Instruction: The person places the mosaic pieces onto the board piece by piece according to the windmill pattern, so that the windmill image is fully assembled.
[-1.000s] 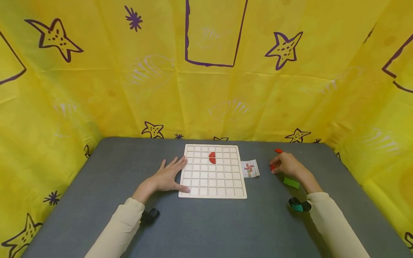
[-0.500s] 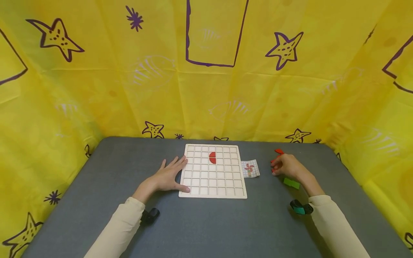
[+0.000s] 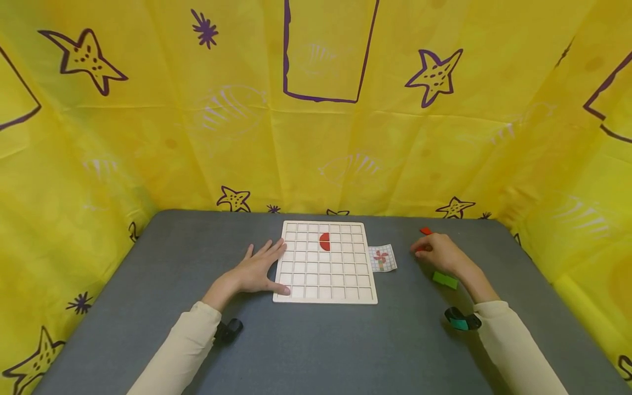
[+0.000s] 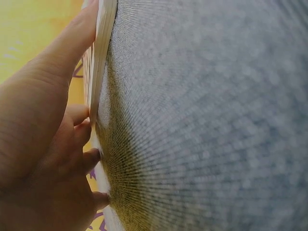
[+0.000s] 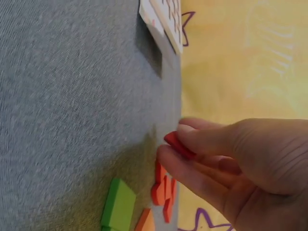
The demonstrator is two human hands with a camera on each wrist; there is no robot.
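My left hand lies with spread fingers at the left edge of a pale wooden grid board. Its thumb is on the board's near left corner, and in the left wrist view the thumb overlaps the rim. Two red quarter-round pieces sit in the grid, forming a half disc. To the right of the board, my right hand pinches a small red piece between thumb and fingers. Other red pieces lie just below that hand, largely hidden by it in the head view.
A small card with a printed red pinwheel pattern lies partly under the board's right edge. Green blocks sit near the right wrist, with an orange block beside them. Yellow cloth surrounds the grey table.
My right hand shifts slightly among the red pieces and now holds one up between thumb and fingers. The left hand and the board stay put.
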